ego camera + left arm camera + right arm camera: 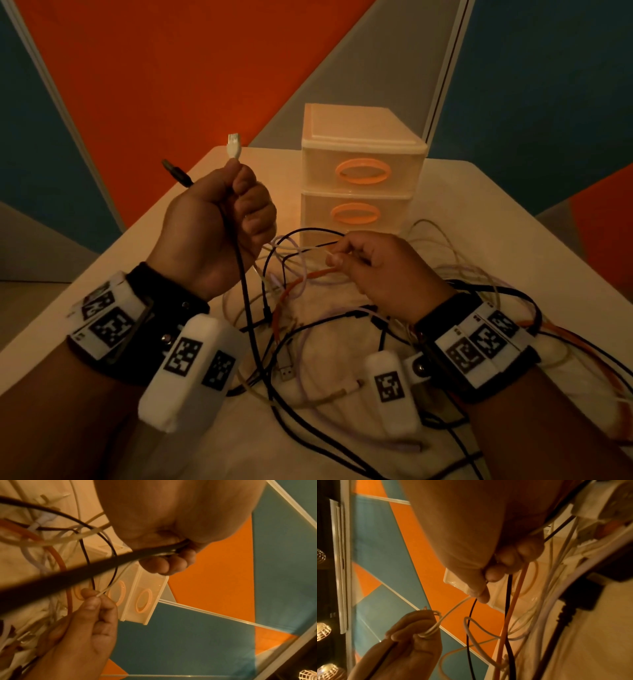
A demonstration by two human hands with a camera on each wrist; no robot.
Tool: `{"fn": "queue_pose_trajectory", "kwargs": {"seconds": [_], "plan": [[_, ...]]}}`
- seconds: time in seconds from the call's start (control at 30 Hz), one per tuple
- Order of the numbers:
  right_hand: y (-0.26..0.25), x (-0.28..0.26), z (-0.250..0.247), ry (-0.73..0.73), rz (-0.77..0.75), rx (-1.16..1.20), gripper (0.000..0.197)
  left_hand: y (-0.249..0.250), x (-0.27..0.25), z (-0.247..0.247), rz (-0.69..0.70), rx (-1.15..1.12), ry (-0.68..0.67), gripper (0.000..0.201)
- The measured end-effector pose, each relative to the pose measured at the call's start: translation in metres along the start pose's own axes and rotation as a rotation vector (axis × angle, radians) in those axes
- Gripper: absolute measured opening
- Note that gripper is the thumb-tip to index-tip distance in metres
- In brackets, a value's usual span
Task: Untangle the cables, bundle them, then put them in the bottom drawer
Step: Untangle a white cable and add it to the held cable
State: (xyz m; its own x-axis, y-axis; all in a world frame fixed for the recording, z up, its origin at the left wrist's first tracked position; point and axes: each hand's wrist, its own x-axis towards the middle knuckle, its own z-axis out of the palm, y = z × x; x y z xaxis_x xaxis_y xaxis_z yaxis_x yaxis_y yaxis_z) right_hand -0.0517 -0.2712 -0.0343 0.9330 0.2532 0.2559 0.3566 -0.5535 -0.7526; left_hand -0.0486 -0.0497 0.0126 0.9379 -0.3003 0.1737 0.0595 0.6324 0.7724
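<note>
A tangle of black, white, orange and pale cables lies on the white table. My left hand is raised in a fist around a white cable, whose USB plug sticks up, and a black cable; the same grip shows in the left wrist view. My right hand pinches a thin white cable between thumb and fingers, low over the tangle. That white cable runs up to my left hand. An orange cable passes under my right fingers.
A cream drawer unit with orange oval handles stands shut behind the tangle; its lowest part is hidden by my right hand. Cables loop round my right wrist and trail toward the table's near edge. Coloured wall panels stand behind.
</note>
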Motion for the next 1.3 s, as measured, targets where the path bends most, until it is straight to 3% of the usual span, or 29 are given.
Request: {"fn": "queue_pose_trajectory", "kwargs": {"seconds": [0.07,0.2,0.3,0.33,0.43,0.53,0.7,0.87,0.93,1.03,1.17,1.3], "plan": [[-0.001,0.001,0.002,0.029,-0.034,-0.058,0.016,0.0,0.0,0.0,-0.001,-0.025,-0.014,0.036],[-0.005,0.003,-0.002,0.199,-0.01,-0.26,0.048,0.003,-0.002,0.001,-0.007,-0.06,-0.092,0.036],[-0.006,0.0,-0.003,0.095,0.076,-0.222,0.071,0.012,-0.004,0.0,0.014,-0.076,-0.131,0.036],[-0.005,0.0,-0.001,0.03,0.091,-0.203,0.069,0.015,-0.005,-0.001,0.018,-0.07,-0.136,0.036],[-0.003,0.0,-0.001,-0.084,0.095,-0.102,0.029,0.015,-0.005,-0.001,0.008,-0.025,-0.128,0.036],[-0.002,0.001,-0.008,-0.121,0.116,-0.019,0.022,0.012,-0.004,0.0,-0.032,-0.026,-0.16,0.036],[0.002,0.007,-0.004,0.125,0.134,-0.005,0.022,0.008,-0.004,0.001,-0.256,-0.084,-0.352,0.034],[-0.017,0.009,0.001,0.383,0.046,0.128,0.013,-0.018,-0.011,0.01,-0.472,0.113,-0.369,0.032],[-0.026,0.005,-0.002,0.448,-0.146,0.105,0.011,-0.022,-0.011,0.016,-0.466,0.125,-0.331,0.033],[-0.032,-0.001,-0.004,0.426,-0.395,0.041,0.004,-0.02,-0.008,0.021,-0.316,0.045,-0.149,0.036],[-0.032,-0.002,0.011,0.168,-0.401,0.081,0.01,-0.022,-0.008,0.025,-0.175,-0.068,-0.074,0.038],[-0.028,-0.001,0.007,0.086,-0.346,0.116,0.004,-0.026,-0.003,0.016,-0.12,-0.099,0.093,0.039]]}}
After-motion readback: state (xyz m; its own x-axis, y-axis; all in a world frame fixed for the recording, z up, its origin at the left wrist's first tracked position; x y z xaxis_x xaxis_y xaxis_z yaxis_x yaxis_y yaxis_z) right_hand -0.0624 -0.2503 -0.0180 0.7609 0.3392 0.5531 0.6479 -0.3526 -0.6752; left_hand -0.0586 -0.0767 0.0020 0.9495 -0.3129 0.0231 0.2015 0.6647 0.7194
